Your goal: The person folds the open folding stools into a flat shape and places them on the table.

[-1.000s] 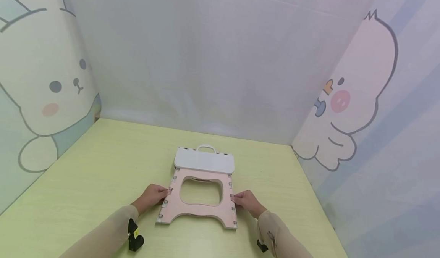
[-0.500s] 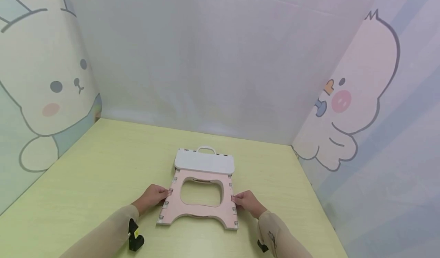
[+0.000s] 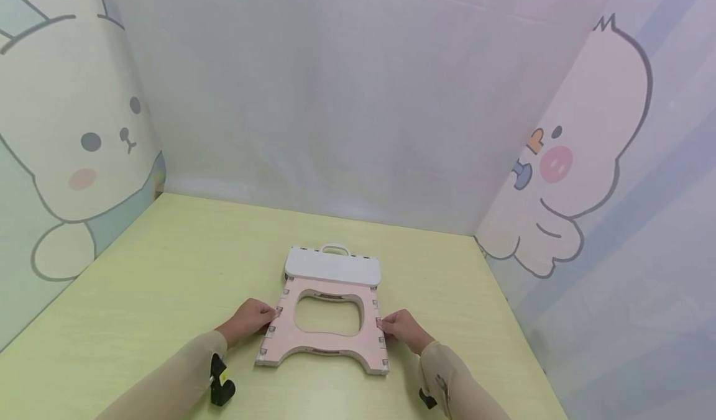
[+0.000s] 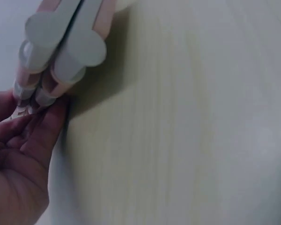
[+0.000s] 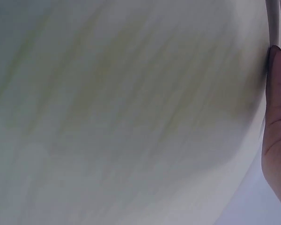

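Observation:
A folded pink and white folding step stool (image 3: 284,340) is held above or on the yellow table; its white top panel and carry handle point to the far side. My left hand (image 3: 248,319) pinches its left edge between thumb and fingers. On the opposite edge, my right hand (image 3: 404,328) pinches in the same way. In the left wrist view, the left hand (image 4: 23,164) grips the hinged side of the stool (image 4: 65,42), whose two layers lie close together. Only part of the right hand (image 5: 277,126) shows in the right wrist view, with the stool nearly out of frame.
The yellow wood-grain table (image 3: 212,252) stretches around the stool. A pale curtain (image 3: 313,97) rises at its back edge, with cartoon-printed walls at left and right. Black wrist devices (image 3: 221,383) hang below the sleeves.
The stool's far end with the handle has dropped slightly in the head view, toward me. Its near end and both hands stay almost in place, with the grip unchanged.

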### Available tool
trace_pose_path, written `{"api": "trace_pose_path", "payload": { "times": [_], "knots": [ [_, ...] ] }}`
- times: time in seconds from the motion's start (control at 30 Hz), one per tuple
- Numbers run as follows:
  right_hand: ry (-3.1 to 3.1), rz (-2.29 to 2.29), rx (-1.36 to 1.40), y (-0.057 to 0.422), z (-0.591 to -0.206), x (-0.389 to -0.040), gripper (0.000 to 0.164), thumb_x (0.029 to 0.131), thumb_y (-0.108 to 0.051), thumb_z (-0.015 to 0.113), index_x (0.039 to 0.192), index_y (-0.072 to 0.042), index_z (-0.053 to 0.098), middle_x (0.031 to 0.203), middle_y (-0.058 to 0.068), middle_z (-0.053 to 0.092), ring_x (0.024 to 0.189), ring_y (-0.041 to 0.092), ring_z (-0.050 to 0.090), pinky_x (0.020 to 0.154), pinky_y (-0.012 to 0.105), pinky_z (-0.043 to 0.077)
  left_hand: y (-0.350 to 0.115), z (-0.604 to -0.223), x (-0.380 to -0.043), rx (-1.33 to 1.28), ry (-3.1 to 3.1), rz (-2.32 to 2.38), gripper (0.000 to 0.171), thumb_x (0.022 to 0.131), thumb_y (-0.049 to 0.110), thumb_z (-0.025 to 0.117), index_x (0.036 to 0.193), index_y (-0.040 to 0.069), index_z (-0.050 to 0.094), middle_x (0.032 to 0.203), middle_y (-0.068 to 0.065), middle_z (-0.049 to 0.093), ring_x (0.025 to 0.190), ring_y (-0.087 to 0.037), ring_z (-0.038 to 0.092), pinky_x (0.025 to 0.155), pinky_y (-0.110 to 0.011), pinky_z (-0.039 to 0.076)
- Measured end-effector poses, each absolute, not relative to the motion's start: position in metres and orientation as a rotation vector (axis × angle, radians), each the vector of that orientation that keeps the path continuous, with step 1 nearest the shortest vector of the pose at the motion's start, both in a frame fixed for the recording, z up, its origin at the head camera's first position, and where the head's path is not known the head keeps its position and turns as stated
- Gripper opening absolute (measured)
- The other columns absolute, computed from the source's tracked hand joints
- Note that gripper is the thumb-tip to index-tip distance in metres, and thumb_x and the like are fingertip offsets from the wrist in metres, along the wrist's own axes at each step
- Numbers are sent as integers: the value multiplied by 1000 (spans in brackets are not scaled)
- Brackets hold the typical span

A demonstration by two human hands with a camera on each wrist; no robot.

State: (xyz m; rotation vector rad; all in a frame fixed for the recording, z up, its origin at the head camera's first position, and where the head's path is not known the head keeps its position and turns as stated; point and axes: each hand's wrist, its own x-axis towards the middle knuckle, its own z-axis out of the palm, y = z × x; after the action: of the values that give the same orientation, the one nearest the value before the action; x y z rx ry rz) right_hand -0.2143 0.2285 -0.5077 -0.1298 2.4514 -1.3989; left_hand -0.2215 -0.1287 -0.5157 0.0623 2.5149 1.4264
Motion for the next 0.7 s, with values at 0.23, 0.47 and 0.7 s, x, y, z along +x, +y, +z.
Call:
{"api": "trace_pose_path", "payload": {
  "times": [0.23,0.47,0.7],
  "knots": [
    [2464,-1376,-142,227,-503,-212,23,92,-7,60,86,13,68,69,8,67,60,10,56,57,26,46,-129,-513,-221,63,2512,1410,26,93,6,53,70,1,62,60,-1,48,58,-14,44,57,-27,36],
    [2457,-1384,-115,228,-500,-212,22,92,-6,59,84,13,69,67,5,66,60,9,56,57,25,46,-126,-508,-220,74,2534,1390,26,93,6,54,68,1,61,59,0,50,57,-13,45,55,-26,37],
    [2487,-1352,-92,229,-503,-211,22,91,-8,61,84,11,70,67,3,65,60,10,55,57,26,46,-126,-504,-216,109,2560,1316,31,93,9,57,62,3,58,58,1,50,55,-13,44,53,-25,36]
  ]
}}
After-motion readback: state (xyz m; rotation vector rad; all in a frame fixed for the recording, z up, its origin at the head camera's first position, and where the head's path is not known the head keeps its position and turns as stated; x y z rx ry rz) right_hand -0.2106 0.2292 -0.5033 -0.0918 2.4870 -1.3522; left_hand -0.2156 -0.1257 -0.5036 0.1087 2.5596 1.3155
